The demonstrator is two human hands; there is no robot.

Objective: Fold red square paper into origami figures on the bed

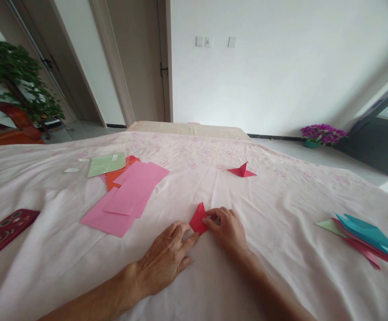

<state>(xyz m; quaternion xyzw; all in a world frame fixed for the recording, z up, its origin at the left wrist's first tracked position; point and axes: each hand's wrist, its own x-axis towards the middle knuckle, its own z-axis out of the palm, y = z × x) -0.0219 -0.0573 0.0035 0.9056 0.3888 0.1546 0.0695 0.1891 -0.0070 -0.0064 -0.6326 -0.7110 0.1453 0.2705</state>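
A small piece of folded red paper (198,219), kite-shaped with a pointed top, lies on the cloth between my hands. My left hand (167,254) steadies its lower left side, the index fingertip at the bottom corner and the other fingers bent by the left edge. On the right edge, my right hand (225,225) pinches the paper between thumb and curled fingers. Farther back sits another folded red paper piece (242,170) with an upright point. To the left, pink paper sheets (137,189) overlap an orange sheet (115,179) and a light green packet (106,164).
A pale cloth with pink flower prints (264,196) covers the table. Blue folded paper (364,229) lies over red and green pieces at right. A dark red box-like object (8,232) rests at left. Purple flowers (323,133) stand on the floor beyond.
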